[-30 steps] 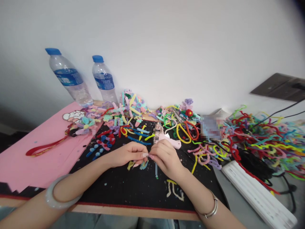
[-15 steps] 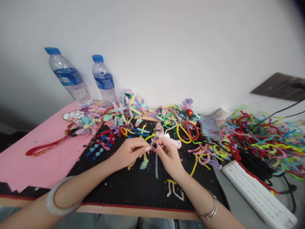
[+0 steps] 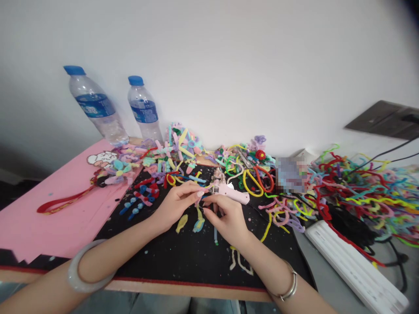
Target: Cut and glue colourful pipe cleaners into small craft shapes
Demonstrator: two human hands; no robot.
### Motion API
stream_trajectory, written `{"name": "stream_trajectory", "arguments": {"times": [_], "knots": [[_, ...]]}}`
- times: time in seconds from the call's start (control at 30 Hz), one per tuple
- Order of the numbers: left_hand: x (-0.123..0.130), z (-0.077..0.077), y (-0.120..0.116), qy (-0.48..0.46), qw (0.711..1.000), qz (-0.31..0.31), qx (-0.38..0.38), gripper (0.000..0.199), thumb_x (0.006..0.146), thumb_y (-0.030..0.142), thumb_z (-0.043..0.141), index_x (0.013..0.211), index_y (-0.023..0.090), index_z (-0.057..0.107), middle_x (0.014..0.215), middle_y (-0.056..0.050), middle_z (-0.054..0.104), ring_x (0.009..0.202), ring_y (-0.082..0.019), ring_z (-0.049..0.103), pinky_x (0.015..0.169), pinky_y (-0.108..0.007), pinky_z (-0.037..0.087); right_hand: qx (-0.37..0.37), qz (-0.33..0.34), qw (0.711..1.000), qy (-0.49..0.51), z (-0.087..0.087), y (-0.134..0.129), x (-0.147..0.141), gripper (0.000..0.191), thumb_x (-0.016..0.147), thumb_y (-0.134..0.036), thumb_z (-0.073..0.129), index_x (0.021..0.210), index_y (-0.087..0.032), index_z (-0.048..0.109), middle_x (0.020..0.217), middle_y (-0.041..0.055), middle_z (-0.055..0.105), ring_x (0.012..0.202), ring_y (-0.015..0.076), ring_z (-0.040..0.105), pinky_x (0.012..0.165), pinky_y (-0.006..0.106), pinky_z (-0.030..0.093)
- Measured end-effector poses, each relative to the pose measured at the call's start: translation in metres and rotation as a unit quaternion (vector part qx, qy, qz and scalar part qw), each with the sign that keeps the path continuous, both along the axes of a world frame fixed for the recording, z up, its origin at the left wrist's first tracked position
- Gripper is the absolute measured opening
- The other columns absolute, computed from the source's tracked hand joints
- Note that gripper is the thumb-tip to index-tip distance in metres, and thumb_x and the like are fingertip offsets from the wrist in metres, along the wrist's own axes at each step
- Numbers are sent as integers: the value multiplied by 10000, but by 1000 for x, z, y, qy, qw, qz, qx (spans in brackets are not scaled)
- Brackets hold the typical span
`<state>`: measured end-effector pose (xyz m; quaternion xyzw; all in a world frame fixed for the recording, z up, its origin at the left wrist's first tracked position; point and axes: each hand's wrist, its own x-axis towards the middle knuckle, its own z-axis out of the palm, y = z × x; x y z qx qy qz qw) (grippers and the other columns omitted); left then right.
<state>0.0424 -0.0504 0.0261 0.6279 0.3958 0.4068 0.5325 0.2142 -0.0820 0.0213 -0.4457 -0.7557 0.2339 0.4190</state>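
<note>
My left hand (image 3: 179, 203) is closed in a pinch, thumb against fingers, at the middle of the black mat (image 3: 183, 261); a small bit of pink shows at its fingertips. Close beside it on the right, my right hand (image 3: 228, 218) has its fingers curled, and what lies between them is too small to make out. Behind the hands rests a pink glue gun (image 3: 233, 193). Below the fingertips lie a yellow and blue fuzzy piece (image 3: 198, 224) and a yellow leaf-like piece (image 3: 182, 223). A cream fuzzy shape (image 3: 241, 263) is partly covered by my right wrist.
Two water bottles (image 3: 95, 106) (image 3: 144, 108) stand by the wall. Orange-handled scissors (image 3: 263, 179) lie beyond the glue gun. A tangle of coloured fuzzy wires (image 3: 366, 187) and a white power strip (image 3: 355, 266) are at the right; pink board (image 3: 68, 192) at the left.
Both hands have shifted slightly left, and my right fingers have moved off the glue gun's front, showing more of it. The yellow leaf-like piece is more exposed.
</note>
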Motion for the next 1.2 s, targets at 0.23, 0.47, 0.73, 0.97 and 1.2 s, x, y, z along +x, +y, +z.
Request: {"name": "stream_trajectory", "arguments": {"times": [0.23, 0.47, 0.73, 0.97, 1.2], "knots": [[4, 3, -1, -3, 1000, -6, -8, 185, 860, 320, 565, 787, 168, 642, 805, -13, 544, 767, -140, 549, 741, -271, 465, -19, -18, 1000, 0, -2, -1, -3, 112, 806, -113, 505, 826, -189, 585, 633, -19, 544, 553, 117, 497, 522, 230, 387], [2, -3, -1, -21, 997, -19, -67, 200, 865, 363, 565, 901, 178, 633, 796, 1, 603, 757, -138, 585, 716, -259, 502, -84, -7, 996, 26, -1, -1, 0, 26, 846, -175, 499, 839, -196, 511, 641, -34, 475, 549, 113, 439, 504, 227, 338], [0, -8, 1, -38, 996, -8, -78, 218, 829, 362, 611, 940, 182, 664, 827, -15, 634, 773, -151, 593, 735, -254, 492, -108, 33, 993, 37, -7, -1, 1, 92, 900, -178, 414, 817, -201, 447, 694, -21, 467, 598, 118, 425, 556, 238, 348], [0, -7, 1, -220, 954, -80, -187, 134, 822, 220, 631, 948, 184, 661, 815, -15, 634, 731, -127, 600, 693, -246, 494, -133, -8, 988, 80, -12, 0, 5, 85, 917, -218, 404, 845, -206, 448, 719, -11, 463, 641, 135, 434, 587, 257, 355], [-2, -4, 5, -278, 922, -142, -229, 168, 815, 282, 643, 794, 118, 671, 777, -62, 658, 769, -190, 643, 788, -365, 529, -133, -11, 986, 96, -13, 1, 5, 55, 898, -220, 435, 849, -208, 457, 730, -17, 459, 630, 132, 436, 580, 256, 352]]}}
